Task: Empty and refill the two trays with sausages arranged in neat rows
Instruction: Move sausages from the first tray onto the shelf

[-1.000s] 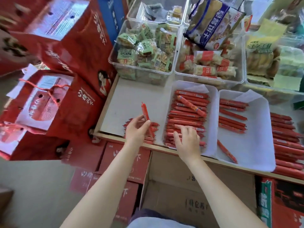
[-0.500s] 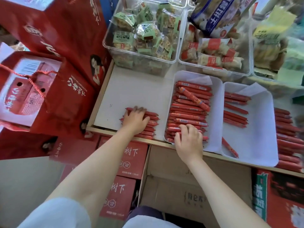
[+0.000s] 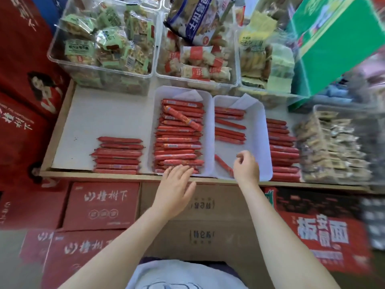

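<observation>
Two white trays stand side by side on the shelf. The left tray [image 3: 208, 113] is packed with red sausages [image 3: 179, 140], one lying slantwise on top. The right tray [image 3: 260, 126] holds several sausages [image 3: 229, 130] at its far end and one slanted sausage [image 3: 224, 164] near the front. A pile of sausages [image 3: 117, 155] lies on the shelf left of the trays, another pile [image 3: 282, 149] to the right. My left hand [image 3: 175, 188] has straight fingers reaching the front of the left tray. My right hand [image 3: 246, 167] hovers over the right tray's front, fingers loosely curled, empty.
Clear bins of wrapped snacks [image 3: 108, 44] [image 3: 198, 59] stand behind the trays. More snack packs [image 3: 333, 147] sit at the right, with a green box [image 3: 333, 49] above. Red cartons [image 3: 102, 205] and brown boxes [image 3: 200, 205] are stacked below the shelf edge.
My left hand left the left pile, where it set down a sausage, and moved to the left tray's front. My right hand shifted from the left tray to the right tray.
</observation>
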### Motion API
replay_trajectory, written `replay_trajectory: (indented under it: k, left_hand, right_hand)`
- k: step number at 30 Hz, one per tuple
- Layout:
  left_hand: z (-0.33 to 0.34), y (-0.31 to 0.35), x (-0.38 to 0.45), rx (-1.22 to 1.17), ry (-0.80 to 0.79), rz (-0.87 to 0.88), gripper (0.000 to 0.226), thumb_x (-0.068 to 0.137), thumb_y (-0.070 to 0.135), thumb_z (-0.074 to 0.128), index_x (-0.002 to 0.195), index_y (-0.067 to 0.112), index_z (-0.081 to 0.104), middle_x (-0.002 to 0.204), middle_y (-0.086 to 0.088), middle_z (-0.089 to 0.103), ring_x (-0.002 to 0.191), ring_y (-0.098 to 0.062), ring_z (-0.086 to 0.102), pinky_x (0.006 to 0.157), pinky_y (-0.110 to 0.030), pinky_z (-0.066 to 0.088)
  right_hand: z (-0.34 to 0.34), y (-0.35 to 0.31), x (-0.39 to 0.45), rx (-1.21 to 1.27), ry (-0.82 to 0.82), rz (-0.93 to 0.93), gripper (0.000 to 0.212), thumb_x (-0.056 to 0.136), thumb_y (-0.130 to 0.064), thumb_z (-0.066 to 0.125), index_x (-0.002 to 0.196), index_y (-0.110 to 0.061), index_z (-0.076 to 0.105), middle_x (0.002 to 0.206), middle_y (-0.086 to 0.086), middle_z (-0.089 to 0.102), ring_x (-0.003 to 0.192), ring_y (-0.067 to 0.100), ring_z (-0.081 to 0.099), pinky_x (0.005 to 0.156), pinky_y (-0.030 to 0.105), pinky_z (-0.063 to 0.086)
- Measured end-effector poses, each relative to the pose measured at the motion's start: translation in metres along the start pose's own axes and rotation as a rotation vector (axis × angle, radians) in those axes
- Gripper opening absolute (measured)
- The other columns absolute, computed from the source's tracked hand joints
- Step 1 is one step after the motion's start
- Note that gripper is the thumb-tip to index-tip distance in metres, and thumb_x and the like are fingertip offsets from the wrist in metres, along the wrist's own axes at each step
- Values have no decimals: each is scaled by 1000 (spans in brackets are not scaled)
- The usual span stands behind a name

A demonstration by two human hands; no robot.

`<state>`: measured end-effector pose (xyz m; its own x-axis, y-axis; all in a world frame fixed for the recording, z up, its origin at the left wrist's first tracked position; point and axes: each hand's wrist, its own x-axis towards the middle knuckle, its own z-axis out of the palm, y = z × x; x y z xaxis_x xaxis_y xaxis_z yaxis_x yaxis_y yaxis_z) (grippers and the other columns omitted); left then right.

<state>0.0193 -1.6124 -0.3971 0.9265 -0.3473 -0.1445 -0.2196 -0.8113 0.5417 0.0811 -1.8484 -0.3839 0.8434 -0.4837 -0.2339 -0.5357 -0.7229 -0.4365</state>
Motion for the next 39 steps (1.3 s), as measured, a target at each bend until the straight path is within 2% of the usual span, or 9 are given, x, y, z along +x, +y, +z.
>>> replay_trajectory:
  k: [6, 13, 19, 22, 26, 29, 33, 36, 39]
  left_hand:
    - [12, -5, -1, 58, -48, -40, 67, 96, 53, 15, 150, 24, 41, 152, 4, 44, 145, -14, 31, 122, -34, 5]
    - [-9, 15, 4, -134, -64, -161, 46, 103, 42, 38, 142, 22, 52, 144, 6, 53, 138, -12, 38, 119, -33, 10]
    - [-44, 34, 24, -781, 25, -475, 28, 98, 33, 59, 122, 21, 69, 119, 9, 69, 113, -7, 61, 90, -16, 45]
    - [-66, 40, 32, -1220, 82, -537, 28, 98, 30, 61, 123, 18, 67, 110, 2, 75, 105, -14, 70, 89, -27, 55]
    - [-85, 14, 28, -1290, 228, -563, 20, 96, 21, 65, 111, 8, 70, 104, -13, 75, 98, -29, 72, 88, -41, 58]
    - [-99, -33, 18, -1151, 384, -620, 12, 96, 17, 65, 104, 10, 70, 93, -10, 75, 82, -22, 72, 66, -29, 59]
    - [-118, -108, 23, -516, 408, -402, 26, 99, 24, 57, 116, 42, 64, 95, 18, 70, 88, 0, 67, 77, -29, 54]
    - [-121, -147, 43, -5, 244, -368, 39, 102, 27, 49, 141, 33, 53, 111, -7, 63, 103, -28, 60, 75, -39, 48]
    - [-115, -166, 58, 138, 124, -426, 45, 104, 21, 43, 148, 28, 43, 123, -12, 57, 115, -32, 52, 78, -39, 44]
  right_hand:
    - [10, 17, 43, -303, -573, -8, 22, 91, -21, 61, 110, -12, 63, 112, 10, 66, 102, 31, 60, 81, 33, 47]
    - [8, 17, 46, -195, -549, 2, 18, 96, -26, 57, 102, -9, 57, 100, 10, 62, 93, 30, 58, 76, 35, 45]
    - [-33, -18, 16, 643, -482, 17, 14, 97, -13, 58, 111, -10, 54, 96, 9, 69, 75, 19, 69, 73, 37, 55]
    - [-35, -65, -19, 651, -635, -180, 10, 95, -11, 64, 102, -16, 60, 90, 3, 72, 78, 15, 69, 72, 30, 56]
    - [-6, -113, -48, 608, -769, -286, 6, 96, -17, 64, 98, -12, 65, 84, -2, 70, 73, 4, 65, 67, 17, 50]
    - [28, -124, -54, 485, -449, -323, 12, 98, -19, 56, 91, -16, 65, 85, -5, 66, 79, 6, 60, 68, 14, 43]
    - [76, -111, -60, 227, -191, -371, 15, 97, -12, 49, 103, -11, 63, 102, 1, 61, 101, 23, 57, 80, 31, 42]
    - [95, -103, -71, 108, -199, -370, 25, 97, -17, 46, 120, -18, 57, 122, 3, 57, 110, 25, 55, 92, 43, 45]
    - [99, -102, -72, 47, -166, -406, 31, 97, -19, 48, 127, -20, 53, 127, 5, 54, 111, 28, 54, 96, 46, 44]
